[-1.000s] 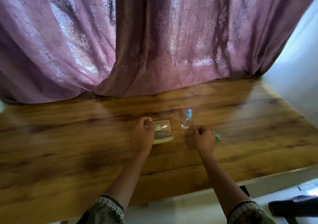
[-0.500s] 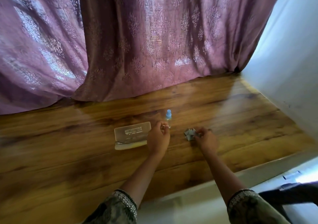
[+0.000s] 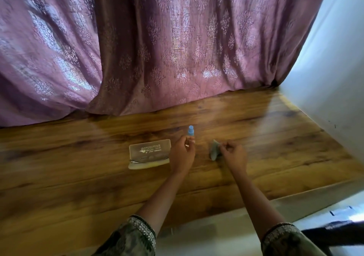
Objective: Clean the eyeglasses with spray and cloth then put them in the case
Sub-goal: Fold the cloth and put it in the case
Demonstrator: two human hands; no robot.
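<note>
Left grip (image 3: 182, 154): closed round spray bottle (image 3: 190, 130), apparently.
Right grip (image 3: 234, 153): pinching cloth (image 3: 214, 150).
Case (image 3: 149, 153): open on desk (image 3: 78, 177), nine o'clock of left grip.

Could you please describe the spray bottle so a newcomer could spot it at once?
On the wooden table before the curtain, find the left hand. The spray bottle stands in its grip, the only blue-capped thing there.

case (image 3: 149, 151) on table (image 3: 78, 181), spray bottle (image 3: 190, 130) to its right, cloth (image 3: 214, 150) further right, curtain (image 3: 157, 49) behind
</note>
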